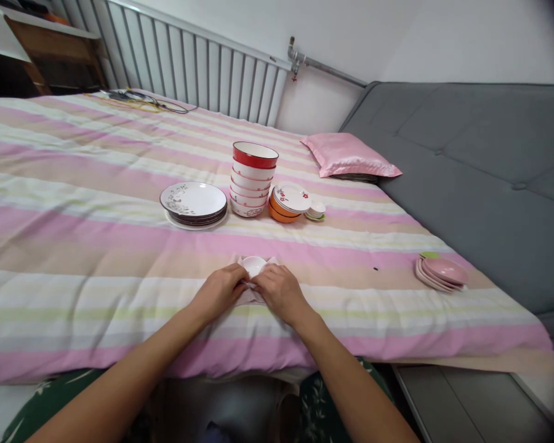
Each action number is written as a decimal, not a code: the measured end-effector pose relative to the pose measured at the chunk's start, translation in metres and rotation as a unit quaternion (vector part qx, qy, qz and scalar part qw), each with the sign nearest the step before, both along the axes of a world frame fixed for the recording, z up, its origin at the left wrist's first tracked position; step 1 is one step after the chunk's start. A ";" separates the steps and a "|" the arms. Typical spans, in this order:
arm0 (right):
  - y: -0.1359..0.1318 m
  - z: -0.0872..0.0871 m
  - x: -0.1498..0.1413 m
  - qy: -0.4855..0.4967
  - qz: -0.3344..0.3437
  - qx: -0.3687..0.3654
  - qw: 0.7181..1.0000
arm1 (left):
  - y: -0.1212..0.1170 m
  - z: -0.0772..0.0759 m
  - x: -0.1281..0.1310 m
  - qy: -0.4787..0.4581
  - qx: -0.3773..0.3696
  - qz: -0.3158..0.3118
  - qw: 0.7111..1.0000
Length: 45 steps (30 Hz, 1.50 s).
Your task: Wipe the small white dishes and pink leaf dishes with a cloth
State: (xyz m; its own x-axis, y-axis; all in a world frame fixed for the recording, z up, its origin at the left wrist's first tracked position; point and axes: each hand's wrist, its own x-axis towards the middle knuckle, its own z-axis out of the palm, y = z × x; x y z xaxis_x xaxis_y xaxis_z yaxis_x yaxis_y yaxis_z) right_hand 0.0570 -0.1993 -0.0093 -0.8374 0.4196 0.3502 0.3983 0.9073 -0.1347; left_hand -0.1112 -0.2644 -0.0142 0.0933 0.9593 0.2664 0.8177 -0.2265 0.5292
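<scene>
A small white dish (254, 265) sits on a pale pink cloth (250, 296) near the front edge of the bed. My left hand (222, 284) pinches the cloth at the dish's lower left rim. From the right, my right hand (279, 288) has its fingers closed on the cloth at the same rim. The fingertips of both hands nearly meet at the dish's near side, and what lies under them is partly hidden.
Beyond my hands stand a stack of plates (194, 200), a tall stack of bowls (250, 184), orange bowls (282, 214) topped by flowered plates (293, 198), and small dishes (316, 209). Pink dishes (444, 272) lie right. A pink pillow (351, 155) and cables (148, 101) are farther back.
</scene>
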 end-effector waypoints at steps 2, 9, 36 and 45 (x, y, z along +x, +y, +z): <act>0.002 0.003 0.002 -0.005 0.001 -0.014 1.000 | 0.000 0.000 0.000 -0.003 0.001 -0.003 1.000; 0.007 0.006 0.008 0.008 0.015 -0.070 0.997 | -0.001 0.010 -0.004 -0.094 -0.034 -0.021 0.995; 0.007 0.008 0.010 0.062 0.044 -0.091 0.993 | 0.001 0.010 -0.005 0.177 0.061 -0.065 0.980; 0.005 0.012 0.009 0.063 0.042 -0.088 0.993 | -0.003 0.011 0.002 0.147 0.071 -0.043 0.986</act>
State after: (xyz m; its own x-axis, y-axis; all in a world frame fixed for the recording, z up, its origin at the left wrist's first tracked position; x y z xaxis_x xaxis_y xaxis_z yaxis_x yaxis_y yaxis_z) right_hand 0.0664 -0.1941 0.0027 -0.8269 0.4134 0.3813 0.2915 0.8948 -0.3382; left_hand -0.1091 -0.2672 -0.0031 0.2661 0.8993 0.3470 0.9052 -0.3568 0.2307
